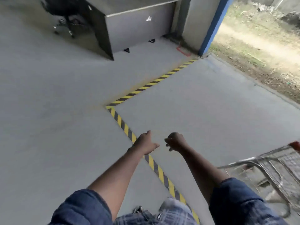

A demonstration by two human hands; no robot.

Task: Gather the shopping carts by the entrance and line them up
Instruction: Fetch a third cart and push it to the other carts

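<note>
The left hand (145,143) hovered above the hazard tape (123,124), fingers loose and empty; the right hand (176,142), near it but apart, curled loosely round nothing. The wire shopping cart (276,161) stood far right, its basket's contents blurred beyond telling.

Pale grey concrete floor (48,127) crossed by tape (123,125) in yellow and black diagonal stripes. Silver wire-mesh shopping cart (276,168) with a red corner cap (295,145). Dark blue sleeves (81,207), blue-grey plaid clothing (170,215). Grey counter (138,30), black chair (65,10), bright blue door frame (214,25), red floor outline (183,51).
</note>
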